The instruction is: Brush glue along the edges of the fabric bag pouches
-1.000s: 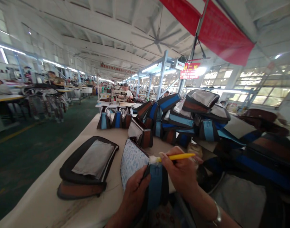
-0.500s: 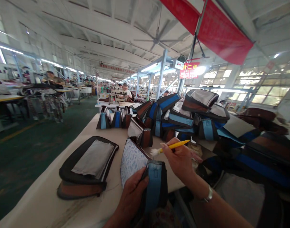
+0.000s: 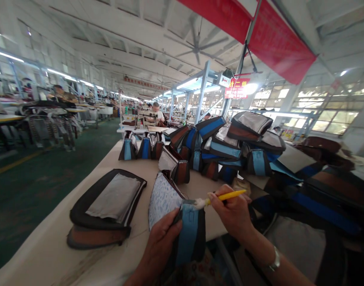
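Observation:
My left hand [image 3: 161, 242] grips a bag piece [image 3: 188, 234] at its near side, thumb over the edge. The piece has black sides, a light blue strip and a pale patterned lining that faces left. My right hand [image 3: 234, 212] is closed around a brush [image 3: 226, 196] with a yellow handle. Its whitish bristles lie at the top edge of the blue strip and seem to touch it. The far fingers of my left hand are hidden behind the piece.
A black and brown bag piece with a grey panel [image 3: 113, 198] lies left on the pale table [image 3: 134, 246]. Several similar pieces stand along the back, beside a heaped pile [image 3: 226, 147]. More dark pieces [image 3: 328, 202] lie at right. A person [image 3: 156, 113] sits beyond the table.
My right hand has moved the brush down and slightly right, from above the bag piece onto its top edge. My left hand keeps its grip; the view has shifted slightly.

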Motion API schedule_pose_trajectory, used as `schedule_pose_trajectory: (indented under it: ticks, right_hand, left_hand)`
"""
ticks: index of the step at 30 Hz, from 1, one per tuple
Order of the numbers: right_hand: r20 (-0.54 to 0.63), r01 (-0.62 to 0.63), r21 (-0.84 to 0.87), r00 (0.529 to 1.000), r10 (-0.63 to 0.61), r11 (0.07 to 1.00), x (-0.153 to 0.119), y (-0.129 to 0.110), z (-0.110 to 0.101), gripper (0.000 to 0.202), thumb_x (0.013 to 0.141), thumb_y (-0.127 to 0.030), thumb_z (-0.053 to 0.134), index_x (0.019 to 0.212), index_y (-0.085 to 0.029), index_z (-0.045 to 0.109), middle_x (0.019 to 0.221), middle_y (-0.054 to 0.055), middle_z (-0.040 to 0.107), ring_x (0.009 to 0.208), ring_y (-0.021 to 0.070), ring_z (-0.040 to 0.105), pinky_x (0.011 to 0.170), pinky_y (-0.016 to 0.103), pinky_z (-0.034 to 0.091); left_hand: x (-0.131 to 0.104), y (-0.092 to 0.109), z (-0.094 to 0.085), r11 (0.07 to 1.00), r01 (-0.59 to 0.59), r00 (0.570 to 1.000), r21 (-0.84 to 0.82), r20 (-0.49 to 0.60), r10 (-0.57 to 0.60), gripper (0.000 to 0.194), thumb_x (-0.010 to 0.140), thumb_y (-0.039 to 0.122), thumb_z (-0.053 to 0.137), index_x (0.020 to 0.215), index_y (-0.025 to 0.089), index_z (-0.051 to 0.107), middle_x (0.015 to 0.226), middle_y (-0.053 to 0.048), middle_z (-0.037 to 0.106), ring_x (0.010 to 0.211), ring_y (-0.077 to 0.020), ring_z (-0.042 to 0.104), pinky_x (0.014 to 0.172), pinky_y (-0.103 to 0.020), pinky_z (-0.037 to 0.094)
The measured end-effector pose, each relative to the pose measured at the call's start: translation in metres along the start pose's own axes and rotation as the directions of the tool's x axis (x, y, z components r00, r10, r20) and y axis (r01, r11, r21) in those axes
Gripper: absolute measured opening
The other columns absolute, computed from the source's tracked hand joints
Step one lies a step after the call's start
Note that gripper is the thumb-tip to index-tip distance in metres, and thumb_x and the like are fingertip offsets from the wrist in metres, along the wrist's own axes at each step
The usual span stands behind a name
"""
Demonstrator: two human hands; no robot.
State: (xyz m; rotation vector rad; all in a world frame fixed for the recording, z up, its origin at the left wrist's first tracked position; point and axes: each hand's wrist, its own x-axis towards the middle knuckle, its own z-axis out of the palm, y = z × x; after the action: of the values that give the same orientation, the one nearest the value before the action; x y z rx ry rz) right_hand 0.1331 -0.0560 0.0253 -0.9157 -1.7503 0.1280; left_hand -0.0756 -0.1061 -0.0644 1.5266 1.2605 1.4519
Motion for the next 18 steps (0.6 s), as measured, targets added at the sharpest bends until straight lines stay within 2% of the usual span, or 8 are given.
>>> schedule_pose_trajectory:
  ticks: [2, 4, 8, 10, 12, 14, 16, 18]
  right_hand:
    - [-0.091, 0.014, -0.058, 0.996, -0.019, 0.998, -0.0059, 0.0037, -0.0025, 0.024, 0.089, -0.036, 0.063, 0.07, -0.022, 0.056, 0.057, -0.004, 0.056, 0.051, 0.0141, 0.054, 0.05, 0.025, 0.04]
    - [-0.141, 0.032, -0.039, 0.989, -0.037, 0.999, -0.0096, 0.005, -0.0032, 0.021, 0.09, -0.035, 0.063, 0.074, -0.023, 0.057, 0.063, -0.002, 0.06, 0.057, 0.0153, 0.057, 0.056, 0.026, 0.043]
    - [-0.024, 0.133, -0.006, 0.991, -0.133, 0.991, -0.01, 0.0049, -0.001, 0.02, 0.09, -0.029, 0.061, 0.072, -0.023, 0.056, 0.063, -0.002, 0.057, 0.057, 0.0153, 0.056, 0.056, 0.027, 0.043]
    - [-0.059, 0.118, -0.028, 0.991, -0.119, 0.993, -0.0091, 0.0045, -0.0005, 0.021, 0.09, -0.029, 0.062, 0.071, -0.023, 0.055, 0.064, -0.002, 0.058, 0.059, 0.0157, 0.057, 0.057, 0.028, 0.043]
    - [-0.115, 0.068, 0.014, 0.991, -0.066, 0.998, -0.0095, 0.0033, -0.0001, 0.02, 0.09, -0.03, 0.063, 0.073, -0.023, 0.056, 0.068, 0.0, 0.061, 0.062, 0.0165, 0.06, 0.058, 0.028, 0.044]
    - [-0.086, 0.062, 0.072, 0.995, -0.056, 0.995, -0.0105, 0.002, 0.0014, 0.018, 0.091, -0.032, 0.062, 0.076, -0.023, 0.057, 0.07, 0.0, 0.062, 0.063, 0.0163, 0.06, 0.058, 0.028, 0.044]
    - [-0.032, 0.097, 0.045, 0.995, -0.096, 0.994, -0.0104, 0.0018, 0.0029, 0.019, 0.091, -0.031, 0.061, 0.075, -0.023, 0.057, 0.065, -0.002, 0.06, 0.058, 0.0154, 0.058, 0.056, 0.027, 0.043]
    - [-0.052, 0.102, -0.038, 0.993, -0.104, 0.994, -0.0083, 0.0022, 0.0018, 0.022, 0.09, -0.032, 0.061, 0.071, -0.022, 0.055, 0.06, -0.003, 0.056, 0.055, 0.0148, 0.056, 0.054, 0.028, 0.041]
  left_hand:
    - [0.0008, 0.0017, 0.0005, 0.999, 0.032, 0.999, -0.021, 0.005, -0.032, 0.043, 0.089, 0.044, 0.055, 0.126, 0.022, 0.063, 0.13, -0.004, 0.064, 0.123, -0.0263, 0.056, 0.114, -0.047, 0.034]
    - [0.0015, 0.004, 0.0013, 0.998, 0.044, 0.999, -0.041, 0.008, -0.044, 0.046, 0.089, 0.044, 0.054, 0.127, 0.02, 0.062, 0.131, -0.004, 0.063, 0.122, -0.0265, 0.057, 0.114, -0.047, 0.034]
    - [0.0017, 0.0068, 0.0016, 0.997, 0.047, 0.999, -0.055, 0.001, -0.047, 0.047, 0.088, 0.045, 0.056, 0.128, 0.02, 0.062, 0.132, -0.004, 0.063, 0.122, -0.0266, 0.057, 0.112, -0.044, 0.037]
    - [0.0013, 0.0063, 0.0009, 0.998, 0.037, 0.999, -0.051, -0.005, -0.037, 0.045, 0.089, 0.045, 0.056, 0.126, 0.021, 0.063, 0.13, -0.003, 0.065, 0.121, -0.0261, 0.058, 0.11, -0.042, 0.04]
    - [0.001, 0.0055, 0.0005, 1.0, -0.007, 1.0, -0.01, 0.002, 0.007, 0.041, 0.091, 0.043, 0.054, 0.126, 0.023, 0.063, 0.127, -0.002, 0.066, 0.116, -0.0247, 0.061, 0.106, -0.039, 0.043]
    - [0.0011, 0.0054, 0.0012, 0.995, -0.074, 0.997, 0.073, 0.015, 0.073, 0.038, 0.092, 0.041, 0.053, 0.125, 0.024, 0.063, 0.124, -0.001, 0.068, 0.113, -0.023, 0.063, 0.102, -0.035, 0.046]
    - [0.0013, 0.0056, 0.0034, 0.972, -0.15, 0.988, 0.183, 0.01, 0.151, 0.033, 0.093, 0.038, 0.053, 0.121, 0.025, 0.065, 0.118, -0.001, 0.07, 0.108, -0.0209, 0.065, 0.097, -0.03, 0.049]
    - [0.0012, 0.0056, 0.0072, 0.915, -0.252, 0.965, 0.315, 0.005, 0.264, 0.028, 0.093, 0.034, 0.053, 0.117, 0.025, 0.066, 0.109, -0.002, 0.072, 0.099, -0.0189, 0.068, 0.088, -0.026, 0.052]
